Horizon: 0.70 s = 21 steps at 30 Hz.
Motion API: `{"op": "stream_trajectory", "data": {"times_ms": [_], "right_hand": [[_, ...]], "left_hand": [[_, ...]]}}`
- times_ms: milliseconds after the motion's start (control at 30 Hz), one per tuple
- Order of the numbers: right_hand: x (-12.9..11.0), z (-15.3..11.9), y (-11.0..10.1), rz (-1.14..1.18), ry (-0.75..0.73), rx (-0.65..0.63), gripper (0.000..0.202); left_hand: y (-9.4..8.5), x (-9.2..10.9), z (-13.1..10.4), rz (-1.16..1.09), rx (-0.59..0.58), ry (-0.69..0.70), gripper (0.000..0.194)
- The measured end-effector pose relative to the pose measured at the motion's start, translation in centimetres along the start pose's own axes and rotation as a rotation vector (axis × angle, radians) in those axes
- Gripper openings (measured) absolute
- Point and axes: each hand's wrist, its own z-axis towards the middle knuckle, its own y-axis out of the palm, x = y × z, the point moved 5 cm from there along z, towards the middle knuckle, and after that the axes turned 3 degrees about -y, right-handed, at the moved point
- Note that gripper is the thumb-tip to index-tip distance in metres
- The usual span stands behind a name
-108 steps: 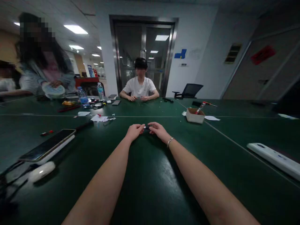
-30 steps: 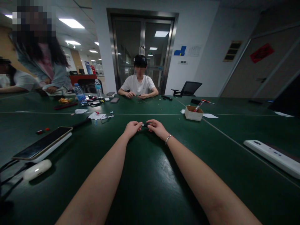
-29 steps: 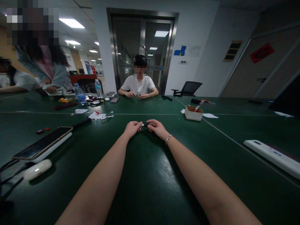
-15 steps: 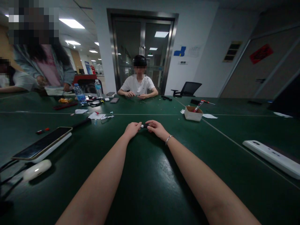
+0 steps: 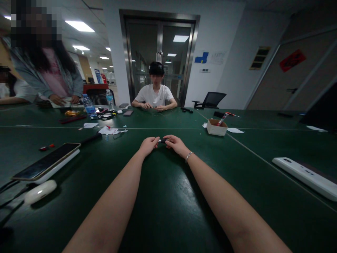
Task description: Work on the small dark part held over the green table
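A small black object with a silver end (image 5: 162,141) is held between my hands, just above the green table (image 5: 168,196). My left hand (image 5: 149,146) pinches its silver end between thumb and fingers. At the black end, my right hand (image 5: 175,144) has its thumb and fingers closed on it; a silver bracelet (image 5: 189,156) circles that wrist. The object is too small to name for certain.
To the left lie a phone (image 5: 47,161) on a white block, a white mouse-like object (image 5: 40,192) and cables. A small box (image 5: 217,128) holds a tool. Bottles (image 5: 89,105) stand farther back. A white device (image 5: 305,177) lies right. People are across the table.
My right fingers have closed a little more around the black end. The standing person at the left has leaned and moved their hands. My left hand has hardly moved.
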Motion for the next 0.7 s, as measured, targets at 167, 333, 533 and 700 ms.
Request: {"op": "stream_trajectory", "data": {"times_ms": [167,333,533,700], "right_hand": [[0.6,0.3,-0.3,-0.007,0.053,0.058,0.02],[1.1,0.5,-0.3,0.011,0.062,0.071,0.019],[1.1,0.6,-0.3,-0.014,0.055,0.06,0.019],[0.9,0.4,-0.3,-0.03,0.058,0.072,0.019]], "left_hand": [[0.3,0.0,0.2,-0.106,-0.025,0.083,0.033],[0.5,0.8,-0.2,-0.214,-0.047,0.142,0.033],[0.4,1.0,-0.2,-0.235,-0.012,0.088,0.024],[0.6,0.9,-0.2,-0.19,-0.038,0.043,0.025]]}}
